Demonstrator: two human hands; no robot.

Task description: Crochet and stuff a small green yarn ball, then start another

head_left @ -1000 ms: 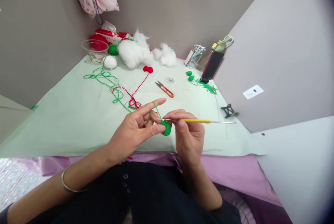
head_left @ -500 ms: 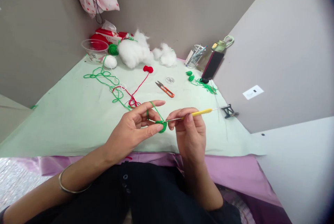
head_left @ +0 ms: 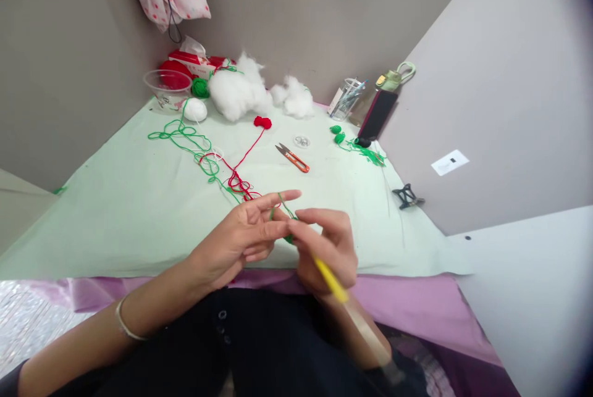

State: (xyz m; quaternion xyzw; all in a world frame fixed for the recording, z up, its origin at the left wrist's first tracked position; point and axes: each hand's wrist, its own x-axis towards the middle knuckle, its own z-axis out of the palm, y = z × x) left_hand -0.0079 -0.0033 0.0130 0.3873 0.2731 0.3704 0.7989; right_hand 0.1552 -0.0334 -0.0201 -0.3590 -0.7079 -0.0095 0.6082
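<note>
Near the table's front edge, my left hand (head_left: 245,233) pinches a small green crochet piece (head_left: 289,239), mostly hidden by fingers. Green yarn loops over its stretched index finger. My right hand (head_left: 328,246) touches the same piece from the right, fingertips against my left thumb. A yellow-handled crochet hook (head_left: 331,279) is held in it, slanting down to the right and blurred; its tip is not visible. Green yarn (head_left: 185,133) and red yarn (head_left: 238,182) lie tangled beyond my left hand. A small red crocheted piece (head_left: 262,122) lies farther back.
Orange snips (head_left: 293,158) and a small clear dish (head_left: 302,141) lie mid-table. White stuffing (head_left: 238,93), a white yarn ball (head_left: 195,110) and a plastic bowl (head_left: 167,89) stand behind. At right are green pieces (head_left: 340,137), a phone (head_left: 378,115) and a black stand (head_left: 407,197).
The hook has swung from pointing up-right to slanting down-right. My right hand has turned and closed in on the green piece, and both hands have shifted slightly.
</note>
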